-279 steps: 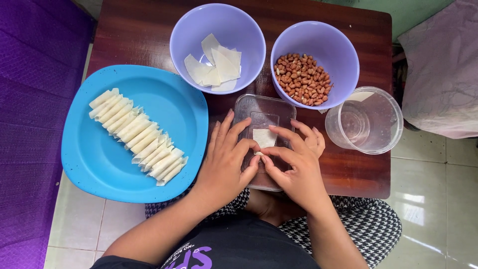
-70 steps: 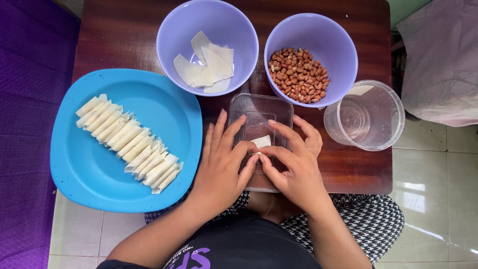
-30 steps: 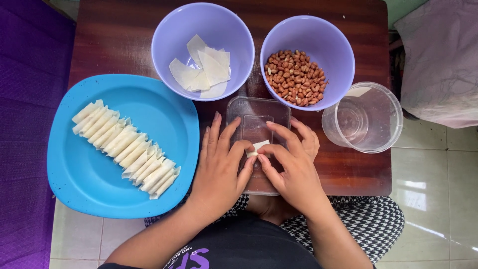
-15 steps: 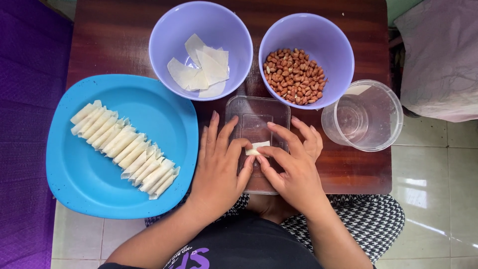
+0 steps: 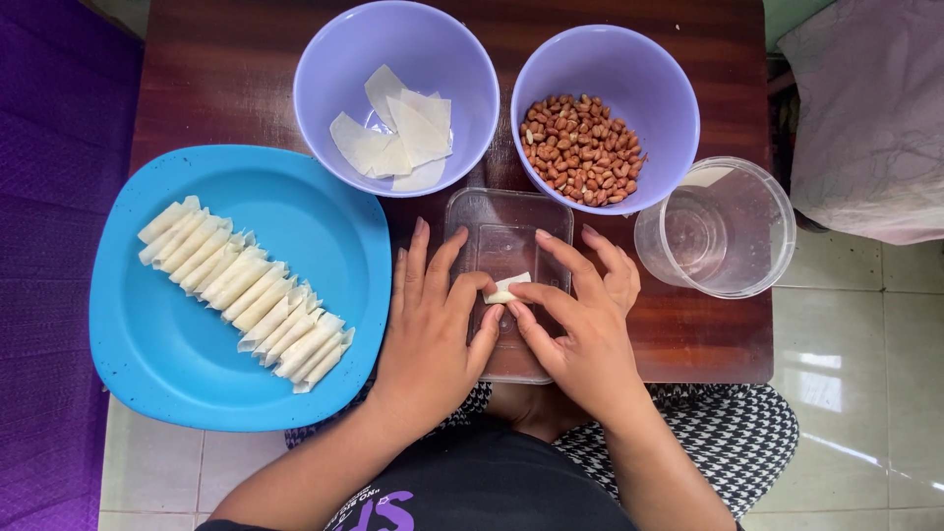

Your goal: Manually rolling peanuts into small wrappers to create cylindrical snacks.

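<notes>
Left hand (image 5: 428, 339) and right hand (image 5: 580, 334) together over a clear plastic lid (image 5: 506, 246) lying flat on the dark wooden table (image 5: 226, 79), fingertips of both pinching one small white wrapper (image 5: 504, 289) between them, partly rolled. Just beyond the grip, two purple bowls: the left bowl (image 5: 334, 59) with loose wrapper sheets (image 5: 398, 138), the right bowl (image 5: 669, 88) with peanuts (image 5: 580, 147). To the right of the grip, a clear round tub (image 5: 728, 226). To the left, a blue plate (image 5: 167, 334) touching the left hand's edge, bearing a slanted row of finished rolls (image 5: 246, 290).
</notes>
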